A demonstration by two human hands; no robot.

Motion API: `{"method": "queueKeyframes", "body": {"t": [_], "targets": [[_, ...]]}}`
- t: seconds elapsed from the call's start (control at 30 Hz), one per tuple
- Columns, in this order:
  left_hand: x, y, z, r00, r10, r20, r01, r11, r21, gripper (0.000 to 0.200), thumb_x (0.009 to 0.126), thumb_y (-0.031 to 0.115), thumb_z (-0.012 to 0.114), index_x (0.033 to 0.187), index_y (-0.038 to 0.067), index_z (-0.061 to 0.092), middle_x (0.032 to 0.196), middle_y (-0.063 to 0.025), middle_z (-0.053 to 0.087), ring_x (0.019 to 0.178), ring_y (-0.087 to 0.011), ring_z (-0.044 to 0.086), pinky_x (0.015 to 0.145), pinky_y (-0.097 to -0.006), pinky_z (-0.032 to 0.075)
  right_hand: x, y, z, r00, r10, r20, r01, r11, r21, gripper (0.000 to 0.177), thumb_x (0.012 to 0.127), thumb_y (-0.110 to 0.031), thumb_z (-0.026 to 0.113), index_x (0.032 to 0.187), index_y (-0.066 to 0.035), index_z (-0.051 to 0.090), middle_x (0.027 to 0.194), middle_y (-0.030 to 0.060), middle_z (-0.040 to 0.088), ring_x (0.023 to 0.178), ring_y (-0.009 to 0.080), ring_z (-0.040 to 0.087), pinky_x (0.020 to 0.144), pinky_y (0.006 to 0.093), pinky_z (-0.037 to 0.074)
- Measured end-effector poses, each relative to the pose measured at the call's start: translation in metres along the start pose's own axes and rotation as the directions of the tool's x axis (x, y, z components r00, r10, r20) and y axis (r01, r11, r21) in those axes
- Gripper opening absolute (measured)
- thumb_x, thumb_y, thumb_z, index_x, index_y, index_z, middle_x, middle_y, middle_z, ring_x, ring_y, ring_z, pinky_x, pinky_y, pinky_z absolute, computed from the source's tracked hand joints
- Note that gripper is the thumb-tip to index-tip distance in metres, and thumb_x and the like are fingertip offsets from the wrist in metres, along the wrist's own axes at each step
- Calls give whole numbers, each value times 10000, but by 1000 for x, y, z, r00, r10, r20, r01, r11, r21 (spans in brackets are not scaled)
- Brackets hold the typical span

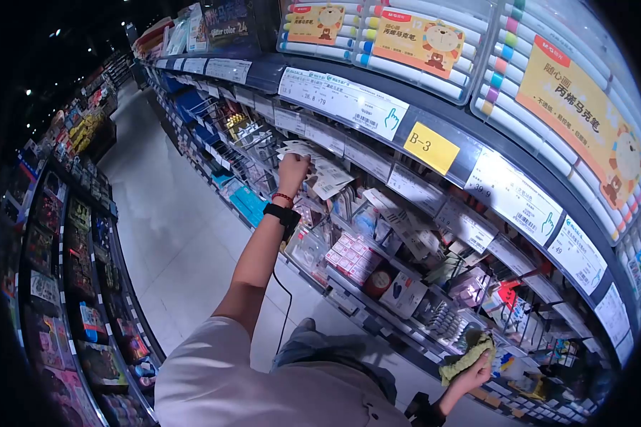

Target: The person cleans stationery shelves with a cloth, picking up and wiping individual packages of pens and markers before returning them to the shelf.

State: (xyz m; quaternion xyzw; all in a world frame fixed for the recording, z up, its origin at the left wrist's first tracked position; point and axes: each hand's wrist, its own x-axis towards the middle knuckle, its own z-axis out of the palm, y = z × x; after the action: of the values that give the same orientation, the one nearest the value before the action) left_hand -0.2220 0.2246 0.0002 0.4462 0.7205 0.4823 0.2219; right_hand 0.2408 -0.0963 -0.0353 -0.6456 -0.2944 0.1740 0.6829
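My left hand [294, 173], with a red bracelet and a black wrist device, reaches into the shelf at the upper middle. Its fingers are closed at the edge of some hanging white packages [327, 176]; what it grips, if anything, is too small to make out. At the lower right, my right hand [475, 373] is wrapped round a crumpled green cloth [468, 356], close to the front of the shelf. Boxed goods, among them a red and white checked box [352, 257], lie between the two hands.
Marker sets [417, 43] stand on the upper shelf, above a price-label strip [342, 98] with a yellow B-3 card [431, 147]. A blue-green package [248, 206] lies left of my left arm. Across the aisle floor [157, 206] runs another stocked shelf [68, 299].
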Motion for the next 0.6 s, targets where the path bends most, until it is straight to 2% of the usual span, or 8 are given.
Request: {"method": "queueKeyframes", "body": {"t": [0.1, 0.23, 0.33, 0.4, 0.47, 0.5, 0.53, 0.6], "targets": [[31, -18, 3, 1000, -3, -26, 8, 981, 192, 347, 702, 327, 619, 659, -18, 622, 676, -194, 628, 718, -327, 631, 691, -372, 492, -11, 3, -1, 1000, -27, -12, 27, 1000, 2, 337, 907, -257, 487, 797, 49, 577, 670, 2, 525, 580, 56, 422, 517, 209, 354], [35, -18, 7, 999, 22, -40, -8, 950, 313, 369, 646, 315, 647, 741, -39, 603, 776, -218, 628, 772, -362, 616, 691, -391, 489, -31, -10, 10, 993, -67, -92, 68, 998, 7, 342, 913, -258, 473, 833, 63, 563, 682, 22, 519, 572, 65, 438, 487, 215, 358], [31, -14, 5, 999, 2, -47, 8, 975, 222, 364, 642, 304, 643, 763, -37, 597, 811, -232, 622, 801, -374, 608, 693, -402, 485, -39, -13, 10, 991, -48, -128, 52, 998, 29, 326, 909, -246, 481, 841, 62, 567, 701, 34, 535, 587, 73, 458, 516, 217, 378], [46, -33, 8, 995, 51, -84, -47, 998, 53, 320, 691, 275, 602, 713, -44, 584, 684, -192, 607, 645, -308, 602, 584, -375, 458, -44, -16, 7, 997, 12, -82, -5, 996, 89, 299, 899, -234, 504, 848, 51, 581, 727, 28, 548, 631, 74, 464, 567, 219, 385], [25, -21, -8, 993, 84, -89, -96, 984, -147, 303, 728, 254, 573, 667, -42, 566, 597, -154, 582, 537, -242, 569, 516, -348, 423, -45, -13, 4, 999, 31, -14, -30, 997, 66, 298, 902, -234, 496, 829, 43, 579, 713, 34, 546, 586, 80, 466, 530, 219, 381], [11, -17, -15, 987, 139, -83, -158, 943, -294, 312, 789, 217, 525, 602, -33, 524, 501, -82, 502, 452, -145, 453, 450, -311, 345, -47, -9, 3, 999, 42, 21, -43, 998, 54, 298, 904, -234, 492, 820, 39, 578, 706, 37, 545, 564, 82, 467, 511, 219, 380], [-8, -10, -23, 982, 168, -85, -188, 897, -401, 310, 820, 183, 506, 584, -17, 500, 481, -42, 452, 444, -104, 397, 429, -292, 309, -48, -9, 8, 1000, -16, 18, 15, 999, 50, 293, 907, -237, 479, 849, 34, 573, 710, 58, 560, 527, 96, 490, 490, 218, 401], [-65, 17, -39, 981, 196, -3, -171, 845, -507, 233, 860, 142, 463, 750, -34, 569, 534, 31, 442, 480, -58, 365, 438, -254, 287, -52, -13, 24, 1000, -4, 26, -1, 983, 182, 295, 909, -242, 465, 906, 38, 557, 746, 76, 578, 583, 113, 533, 541, 221, 440]]}}
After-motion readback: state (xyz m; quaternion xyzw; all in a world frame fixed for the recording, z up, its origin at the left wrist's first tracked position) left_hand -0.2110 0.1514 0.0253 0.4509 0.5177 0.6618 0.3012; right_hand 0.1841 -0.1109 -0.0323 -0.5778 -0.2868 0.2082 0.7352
